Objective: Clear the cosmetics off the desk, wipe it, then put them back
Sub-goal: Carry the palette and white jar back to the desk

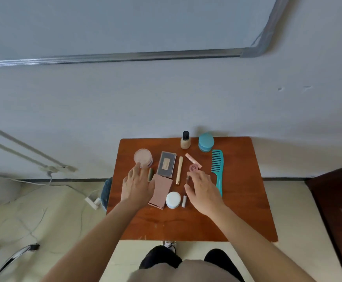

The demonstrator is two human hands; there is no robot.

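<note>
Clearing seems just starting: left grip (138,184) and right grip (203,190) hover released over the tabletop (237,200); next, closing round the powder jar (143,157).

Comb (217,169) right of bottle (185,140), seemingly.

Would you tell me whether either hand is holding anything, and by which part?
Nothing is held: left hand and right hand both hover open over the desk.

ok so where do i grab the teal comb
Pinch the comb by its toothless handle at the near end, coming from above on the right edge. It lies flat with teeth pointing left, and the right hand is beside the handle.
</note>
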